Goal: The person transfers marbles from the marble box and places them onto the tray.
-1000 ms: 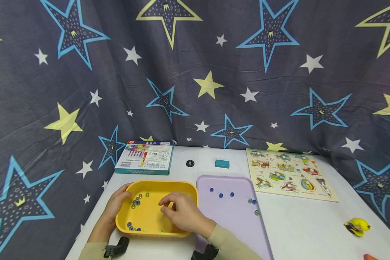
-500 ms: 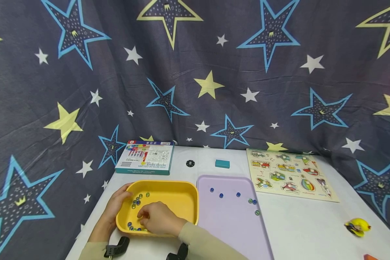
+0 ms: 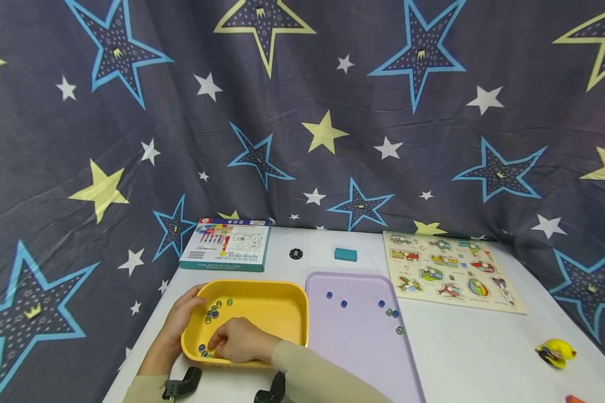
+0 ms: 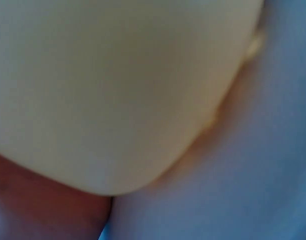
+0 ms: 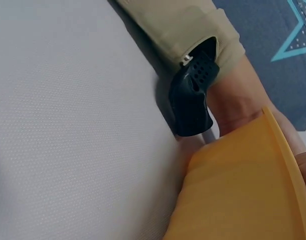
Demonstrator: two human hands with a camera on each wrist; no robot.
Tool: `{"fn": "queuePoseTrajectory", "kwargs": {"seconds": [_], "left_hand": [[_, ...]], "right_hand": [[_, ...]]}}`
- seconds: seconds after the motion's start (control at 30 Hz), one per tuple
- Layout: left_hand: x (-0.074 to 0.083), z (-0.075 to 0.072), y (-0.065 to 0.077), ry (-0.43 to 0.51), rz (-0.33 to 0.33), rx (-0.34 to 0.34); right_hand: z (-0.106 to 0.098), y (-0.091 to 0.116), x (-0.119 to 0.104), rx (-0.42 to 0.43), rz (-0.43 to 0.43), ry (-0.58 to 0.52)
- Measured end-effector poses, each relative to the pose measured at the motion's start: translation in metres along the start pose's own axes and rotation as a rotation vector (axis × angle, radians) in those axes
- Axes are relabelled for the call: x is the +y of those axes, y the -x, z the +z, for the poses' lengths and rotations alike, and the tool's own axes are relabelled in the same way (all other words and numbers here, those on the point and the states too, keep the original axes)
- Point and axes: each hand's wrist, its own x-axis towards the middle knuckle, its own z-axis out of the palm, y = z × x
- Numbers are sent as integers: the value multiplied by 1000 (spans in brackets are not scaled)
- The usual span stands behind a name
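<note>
In the head view my left hand [image 3: 178, 316] holds the left end of a yellow plastic tub [image 3: 282, 288], thumb over the rim. Glass marbles [image 3: 215, 314], some blue and some green, lie along the tub's left side. My right hand [image 3: 242, 340] reaches down into the tub, fingers curled toward a small group of marbles [image 3: 203, 350] in the front left corner. Its fingertips are hidden, so I cannot tell whether it pinches a marble. The left wrist view is filled by the tub's blurred wall [image 4: 133, 100]; the right wrist view has its outer side [image 5: 238, 185].
Right of the tub lies a lilac tray [image 3: 353, 347] with several marbles [image 3: 344, 304] near its back and right edge. Behind are a boxed game [image 3: 225, 246], a black disc [image 3: 296, 254], a teal block [image 3: 345, 254] and a wooden picture puzzle [image 3: 448, 271]. A yellow toy [image 3: 555, 352] sits far right.
My right hand has moved left and down, from above the tub's middle to its front left corner. One blue marble on the lilac tray has rolled right toward the others. My left hand stays put.
</note>
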Motion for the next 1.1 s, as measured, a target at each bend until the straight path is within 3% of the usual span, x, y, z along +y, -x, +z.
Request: {"fn": "queuePoseTrajectory", "kwargs": {"seconds": [0.5, 0.8, 0.93, 1.1], "left_hand": [[1, 2, -1, -16, 2, 19], [0, 0, -1, -18, -6, 30], [-2, 0, -1, -31, -14, 24], [-2, 0, -5, -51, -9, 28]], "right_hand": [[-2, 4, 3, -16, -36, -83], [-3, 6, 1, -44, 2, -117], [-7, 13, 2, 24, -8, -36], [-18, 28, 6, 217, -104, 77]]}}
